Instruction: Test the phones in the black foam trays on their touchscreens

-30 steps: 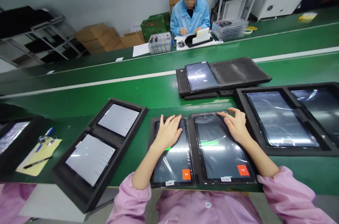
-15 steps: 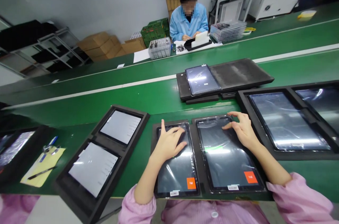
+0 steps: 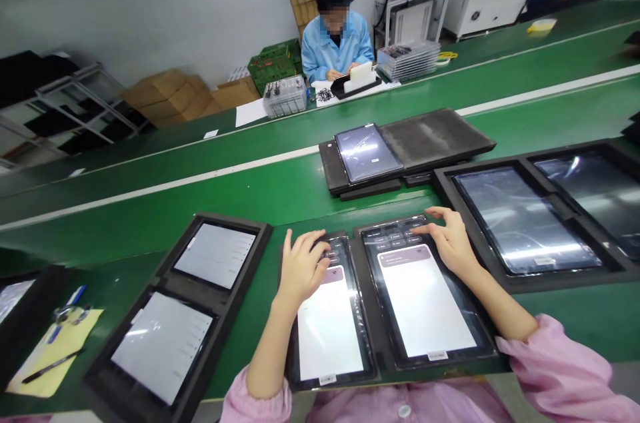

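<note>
Two tablets lie side by side in a black foam tray (image 3: 361, 276) right in front of me, their screens lit white below dark panels of small tiles. Over the top of the left tablet (image 3: 330, 336) is my left hand (image 3: 303, 266), fingers spread and holding nothing; it hides that screen's upper left corner. At the right tablet (image 3: 425, 310), my right hand (image 3: 450, 240) has its index finger stretched to the tile panel near the top. Its thumb and other fingers are apart, with nothing held. I cannot tell whether the fingertips touch the glass.
On the left, another foam tray (image 3: 213, 303) holds two white-lit tablets; beside it are yellow paper (image 3: 80, 353) and a pen (image 3: 53, 366). A two-tablet tray (image 3: 515, 283) lies right. Farther back are stacked foam trays (image 3: 435, 133) with a tablet (image 3: 367, 153). A co-worker (image 3: 337, 43) sits opposite.
Both tablets' screens have gone from dark with a red "Fail" box to white pages under tile panels. My index fingers have shifted slightly on the upper screens. The whole view has swung a little.
</note>
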Action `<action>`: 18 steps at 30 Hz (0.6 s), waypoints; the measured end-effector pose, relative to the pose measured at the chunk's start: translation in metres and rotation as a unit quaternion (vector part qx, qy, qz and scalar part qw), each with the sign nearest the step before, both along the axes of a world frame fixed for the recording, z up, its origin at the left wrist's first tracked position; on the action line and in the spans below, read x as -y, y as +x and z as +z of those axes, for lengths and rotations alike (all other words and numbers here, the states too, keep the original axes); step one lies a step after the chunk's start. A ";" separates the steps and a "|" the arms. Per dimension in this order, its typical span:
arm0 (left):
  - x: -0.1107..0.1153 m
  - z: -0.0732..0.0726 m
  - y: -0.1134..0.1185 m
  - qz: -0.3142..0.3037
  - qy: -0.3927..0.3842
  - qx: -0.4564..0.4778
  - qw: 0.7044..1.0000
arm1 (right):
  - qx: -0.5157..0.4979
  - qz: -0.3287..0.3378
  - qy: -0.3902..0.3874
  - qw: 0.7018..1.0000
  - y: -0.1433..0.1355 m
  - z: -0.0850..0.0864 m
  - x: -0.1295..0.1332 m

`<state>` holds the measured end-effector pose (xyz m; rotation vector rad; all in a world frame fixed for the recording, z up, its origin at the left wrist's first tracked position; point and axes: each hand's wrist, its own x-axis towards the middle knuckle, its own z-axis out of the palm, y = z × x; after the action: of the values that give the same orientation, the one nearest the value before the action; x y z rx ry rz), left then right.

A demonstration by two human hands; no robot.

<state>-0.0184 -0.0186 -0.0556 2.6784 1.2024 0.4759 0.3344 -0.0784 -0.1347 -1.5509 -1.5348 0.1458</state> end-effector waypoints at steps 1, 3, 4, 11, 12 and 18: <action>-0.007 0.002 0.004 -0.019 -0.021 0.014 0.999 | -0.017 -0.001 0.001 1.000 0.001 0.000 0.000; -0.022 0.006 0.014 -0.071 -0.079 0.022 0.994 | -0.051 -0.005 0.004 0.999 0.001 0.000 -0.001; -0.029 0.006 0.020 -0.094 -0.104 0.011 0.990 | -0.061 -0.007 0.003 0.998 0.001 0.001 -0.001; -0.045 0.000 0.051 -0.110 -0.111 -0.098 0.983 | -0.071 0.004 -0.004 0.997 -0.002 0.005 0.000; -0.044 0.000 0.052 -0.109 -0.108 -0.100 0.983 | -0.073 0.007 -0.004 0.997 -0.003 0.006 0.001; -0.042 0.008 0.050 -0.089 -0.084 -0.080 0.989 | -0.076 -0.003 -0.028 0.997 -0.005 0.007 -0.001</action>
<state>0.0313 0.0233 -0.0474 2.6861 0.9783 0.1285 0.3291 -0.0777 -0.1273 -1.5514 -1.4167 0.2985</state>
